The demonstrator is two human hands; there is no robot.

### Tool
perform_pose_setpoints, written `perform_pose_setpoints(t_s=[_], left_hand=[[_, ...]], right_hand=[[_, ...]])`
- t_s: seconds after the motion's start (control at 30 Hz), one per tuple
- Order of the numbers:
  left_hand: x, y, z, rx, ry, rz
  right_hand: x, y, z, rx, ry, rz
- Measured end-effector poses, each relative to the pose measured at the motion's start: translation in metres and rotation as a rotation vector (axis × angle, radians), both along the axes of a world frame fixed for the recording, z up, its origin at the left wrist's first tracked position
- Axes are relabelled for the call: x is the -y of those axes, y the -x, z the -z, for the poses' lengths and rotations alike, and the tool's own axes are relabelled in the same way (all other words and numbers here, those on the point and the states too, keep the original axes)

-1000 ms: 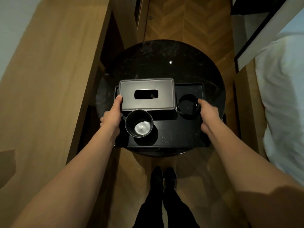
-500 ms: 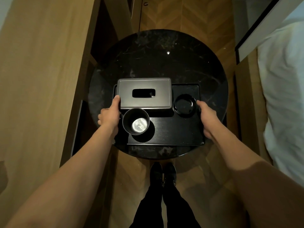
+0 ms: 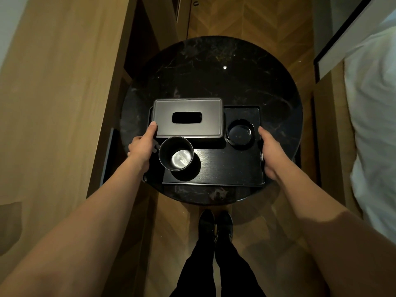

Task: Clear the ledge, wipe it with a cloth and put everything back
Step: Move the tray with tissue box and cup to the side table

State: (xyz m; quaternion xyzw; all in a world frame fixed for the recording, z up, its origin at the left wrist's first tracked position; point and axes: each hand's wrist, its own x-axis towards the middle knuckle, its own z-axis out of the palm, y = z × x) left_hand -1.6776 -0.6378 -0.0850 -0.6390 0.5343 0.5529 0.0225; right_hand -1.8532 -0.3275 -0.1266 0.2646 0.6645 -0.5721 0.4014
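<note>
A black rectangular tray lies on a round black marble table, near its front edge. On the tray stand a grey tissue box at the back left, a dark cup at the front left and a black round ashtray at the back right. My left hand grips the tray's left edge, its thumb against the tissue box. My right hand grips the tray's right edge.
A tall wooden cabinet wall runs along the left, with a dark shelf opening behind the table. A white bed lies at the right. My feet stand on the wooden floor just in front of the table.
The tray with its things has come down onto the round table, a little further from the front edge. Both hands keep their hold on its sides.
</note>
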Motion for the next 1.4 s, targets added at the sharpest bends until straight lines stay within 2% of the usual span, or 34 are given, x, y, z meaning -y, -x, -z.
perform_pose_setpoints(t_s=[0.27, 0.57, 1.0, 1.13, 1.27, 1.4], left_hand=[[0.014, -0.01, 0.014, -0.065, -0.081, 0.026], [-0.002, -0.004, -0.008, -0.139, -0.087, 0.038], [-0.005, -0.003, -0.002, -0.187, -0.078, 0.047], [-0.012, 0.0, -0.007, -0.181, -0.045, 0.059], [-0.018, 0.001, -0.006, -0.074, 0.04, 0.073], [-0.017, 0.001, -0.003, -0.055, 0.055, 0.056]], right_hand=[[-0.004, 0.006, 0.025, 0.015, 0.013, 0.022], [-0.006, 0.018, 0.03, -0.01, 0.008, 0.067], [0.007, 0.0, 0.0, -0.079, -0.049, 0.088], [0.005, 0.003, 0.009, -0.073, -0.055, 0.113], [-0.013, 0.025, 0.076, -0.005, -0.029, 0.136], [-0.011, 0.02, 0.063, 0.022, -0.016, 0.133]])
